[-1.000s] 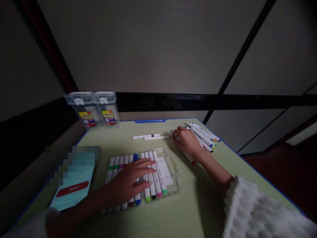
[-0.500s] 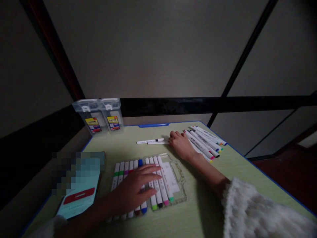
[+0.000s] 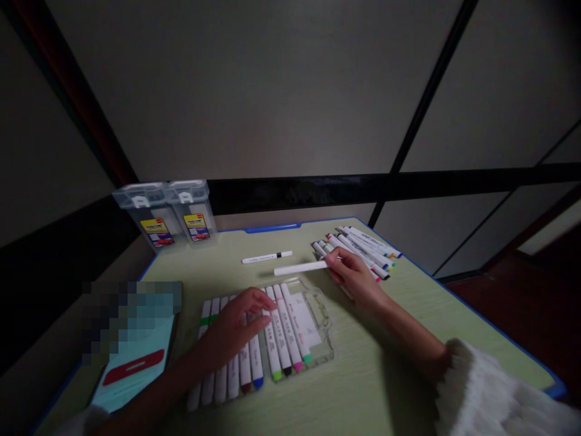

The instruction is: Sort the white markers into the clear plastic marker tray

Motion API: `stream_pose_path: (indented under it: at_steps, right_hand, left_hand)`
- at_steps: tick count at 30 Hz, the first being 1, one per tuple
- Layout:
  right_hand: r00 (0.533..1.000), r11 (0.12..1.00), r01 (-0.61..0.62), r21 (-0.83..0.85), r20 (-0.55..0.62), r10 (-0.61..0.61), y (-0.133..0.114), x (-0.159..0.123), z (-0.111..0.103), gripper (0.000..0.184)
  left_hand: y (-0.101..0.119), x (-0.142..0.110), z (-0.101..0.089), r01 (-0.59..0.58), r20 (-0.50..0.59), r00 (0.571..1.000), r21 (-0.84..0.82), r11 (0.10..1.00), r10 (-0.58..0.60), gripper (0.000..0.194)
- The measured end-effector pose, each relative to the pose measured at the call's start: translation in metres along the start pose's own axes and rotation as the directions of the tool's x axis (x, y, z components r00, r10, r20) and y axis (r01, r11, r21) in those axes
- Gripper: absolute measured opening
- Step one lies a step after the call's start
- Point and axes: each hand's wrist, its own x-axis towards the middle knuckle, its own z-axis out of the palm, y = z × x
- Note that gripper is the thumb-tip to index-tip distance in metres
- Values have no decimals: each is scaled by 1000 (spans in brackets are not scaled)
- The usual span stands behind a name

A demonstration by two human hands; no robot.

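Just beyond the clear plastic tray [image 3: 323,351], over the surface [image 3: 351,393], a slim white marker pen [image 3: 299,269] is held near-level, pinched by one end in the narrow right grip [image 3: 327,261] — seemingly a pick-up step, the next move calling for a steady wrist; the left grip [image 3: 269,312] is poised loosely, thumb apart, over the marker row [image 3: 289,330]

I seem to be in a room of a home: my blue-edged table [image 3: 327,387] stands before grey panels [image 3: 281,97] like wardrobe doors, with black trim [image 3: 318,191], and a reddish floor [image 3: 494,324] shows beyond.
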Motion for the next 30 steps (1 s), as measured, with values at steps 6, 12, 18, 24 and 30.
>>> stream_pose_path:
  at_steps: [6,12,18,24,30]
  right_hand:
    - [992,914,-128,384,58,115,-3,-7,20,25]
    - [987,901,-155,406,99,125,-5,-18,34,26]
    - [982,922,-168,350,143,125,0,-21,36,25]
    - [982,871,-187,454,85,167,-2,-18,36,28]
    - [976,846,-210,490,47,214,-3,-15,33,33]
  left_hand:
    - [-2,4,-1,19,-100,994,-240,971,-44,22]
    - [11,0,1,113,-99,986,-212,971,-136,37]
    - [4,1,0,115,-37,992,-173,978,-123,39]
    - [8,3,-2,174,-63,980,-197,965,-190,38]
    - [12,2,-2,187,-102,974,-162,969,-205,35]
